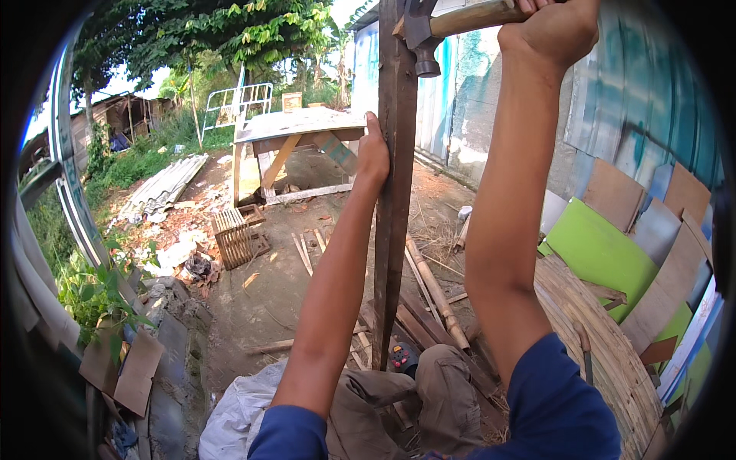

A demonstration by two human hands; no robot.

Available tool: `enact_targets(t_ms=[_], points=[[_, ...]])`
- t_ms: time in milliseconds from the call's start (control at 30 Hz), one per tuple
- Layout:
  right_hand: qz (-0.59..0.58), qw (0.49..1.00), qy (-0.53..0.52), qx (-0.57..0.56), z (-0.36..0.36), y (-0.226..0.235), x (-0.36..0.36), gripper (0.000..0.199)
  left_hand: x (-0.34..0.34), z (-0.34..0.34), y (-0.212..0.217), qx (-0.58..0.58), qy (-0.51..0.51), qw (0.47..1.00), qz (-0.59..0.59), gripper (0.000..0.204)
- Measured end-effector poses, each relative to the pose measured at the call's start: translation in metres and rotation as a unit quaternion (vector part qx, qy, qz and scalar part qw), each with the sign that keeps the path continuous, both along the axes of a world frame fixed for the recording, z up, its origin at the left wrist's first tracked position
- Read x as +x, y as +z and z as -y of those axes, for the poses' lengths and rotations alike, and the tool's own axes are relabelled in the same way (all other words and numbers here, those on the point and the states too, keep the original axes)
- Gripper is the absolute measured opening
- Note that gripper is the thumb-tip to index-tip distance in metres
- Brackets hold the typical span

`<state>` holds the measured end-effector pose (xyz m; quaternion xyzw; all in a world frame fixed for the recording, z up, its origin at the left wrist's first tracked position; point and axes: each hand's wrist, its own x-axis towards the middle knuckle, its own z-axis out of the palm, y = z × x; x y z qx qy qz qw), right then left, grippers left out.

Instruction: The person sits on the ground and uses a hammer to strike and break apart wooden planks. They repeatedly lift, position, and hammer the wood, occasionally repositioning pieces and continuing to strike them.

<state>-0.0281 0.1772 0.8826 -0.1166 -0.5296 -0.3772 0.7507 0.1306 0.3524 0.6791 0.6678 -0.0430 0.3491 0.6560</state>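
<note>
A long dark wooden beam (395,192) stands upright in front of me, its top running out of view. My left hand (373,153) grips the beam's left edge, thumb pointing up. Raised at the upper right, my right hand (553,32) is wrapped round the wooden handle of a claw hammer (420,38). The hammer's metal head is level with the upper part of the beam and overlaps it in the view; whether they touch I cannot tell. The beam's foot reaches down near my bent knees, beside a dark shoe (403,357).
Bamboo poles and planks (437,295) lie on the ground ahead. A wooden table (299,123) stands farther off, with a slatted crate (236,238) nearer. Green and brown boards (602,249) lean by the wall at right. A white sack (238,414) lies at my left.
</note>
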Motion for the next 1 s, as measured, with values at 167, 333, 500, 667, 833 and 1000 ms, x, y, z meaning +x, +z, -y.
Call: enact_targets(t_ms=[167, 333, 500, 667, 833, 1000], points=[[0.103, 0.992, -0.065, 0.036, 0.018, -0.133, 0.049, 0.033, -0.014, 0.016, 0.009, 0.046, 0.126, 0.99, -0.035, 0.101], [-0.104, 0.994, -0.017, -0.024, 0.024, -0.195, 0.11, 0.032, 0.028, -0.048, 0.0, -0.033, 0.1, 0.994, -0.015, 0.1], [-0.187, 0.979, 0.036, -0.072, 0.03, -0.237, 0.14, 0.034, 0.057, -0.075, -0.009, -0.01, 0.132, 0.99, -0.039, 0.099], [-0.238, 0.963, 0.088, -0.096, 0.048, -0.26, 0.148, 0.035, 0.077, -0.069, -0.01, 0.009, 0.164, 0.986, -0.035, 0.1], [-0.176, 0.971, 0.112, -0.112, 0.072, -0.255, 0.13, 0.034, 0.065, -0.061, -0.009, 0.007, 0.11, 0.993, -0.035, 0.106], [-0.1, 0.984, 0.106, -0.101, 0.066, -0.243, 0.09, 0.033, 0.022, -0.053, -0.009, 0.022, 0.116, 0.993, -0.009, 0.107]])
